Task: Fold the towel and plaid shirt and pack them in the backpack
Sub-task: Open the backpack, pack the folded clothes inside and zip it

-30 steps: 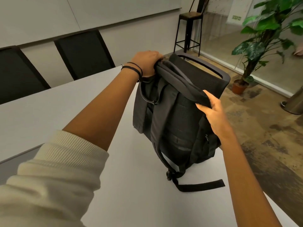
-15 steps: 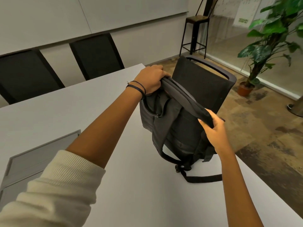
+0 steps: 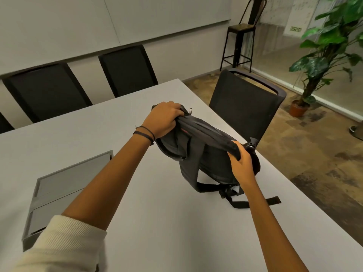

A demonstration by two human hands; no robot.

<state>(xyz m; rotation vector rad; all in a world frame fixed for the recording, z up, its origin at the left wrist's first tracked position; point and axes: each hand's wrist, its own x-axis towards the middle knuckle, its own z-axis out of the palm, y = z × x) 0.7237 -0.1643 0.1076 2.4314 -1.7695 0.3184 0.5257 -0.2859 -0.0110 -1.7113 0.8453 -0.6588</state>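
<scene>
head view. a dark grey backpack (image 3: 212, 163) stands right of centre in the frame, its base on a white table (image 3: 157, 222) near the table's right edge, with the padded back panel and shoulder straps facing the camera. the left hand (image 3: 165, 118), at the centre of the frame, grips the upper left end of the bunched top edge, its fingers curled over the fabric; a small zipper pull (image 3: 190, 110) shows just beside the knuckles. the right hand (image 3: 241, 163), lower and to the right, grips the other end of the same edge, thumb on the near side and fingers wrapped behind it. whether the top opening is zipped cannot be told. a loose strap end (image 3: 255, 203) lies flat on the table below the right wrist. two dark bands (image 3: 144, 134) circle the left wrist, and a cream ribbed sleeve (image 3: 64, 246) fills the lower left corner. a grey recessed panel (image 3: 64, 189) sits in the table at lower left. black chairs (image 3: 45, 91) line the far side at upper left; another chair (image 3: 241, 107) stands just behind the backpack. a tall stool (image 3: 239, 36) and a potted plant (image 3: 330, 46) occupy the upper right.
</scene>
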